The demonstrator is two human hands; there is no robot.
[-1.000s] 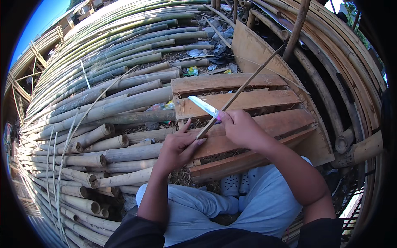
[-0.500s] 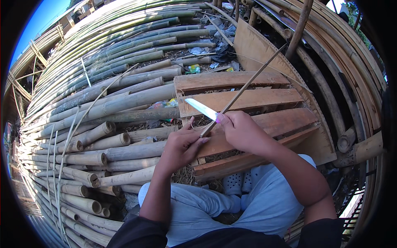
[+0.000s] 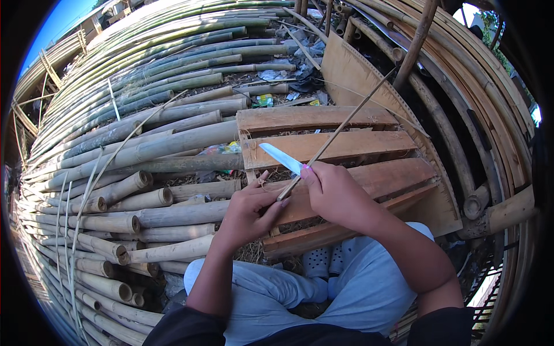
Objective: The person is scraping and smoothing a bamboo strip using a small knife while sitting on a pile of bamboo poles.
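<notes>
A long thin bamboo strip [image 3: 353, 115] slants from my hands up toward the far right, over a reddish wooden slatted platform [image 3: 323, 117]. Its near end is pinched in my left hand [image 3: 249, 209], between thumb and fingers. My right hand [image 3: 343, 190] is closed on a knife with a pinkish handle, mostly hidden by the fingers. The knife's pale blade [image 3: 279, 157] points to the far left, its base at the strip just beyond my left hand. My right thumb lies along the strip near the handle.
Stacked bamboo poles [image 3: 173, 147] fill the left side, cut ends facing me. A curved plywood sheet [image 3: 360, 75] stands beyond the platform, near an upright post [image 3: 416, 43]. Long planks [image 3: 461, 63] lie at right. Thin loose strips [image 3: 95, 184] rest across the poles.
The whole view has shifted slightly, with the platform and poles lower and further left. Both hands keep their grips, and the blade shows less glare.
</notes>
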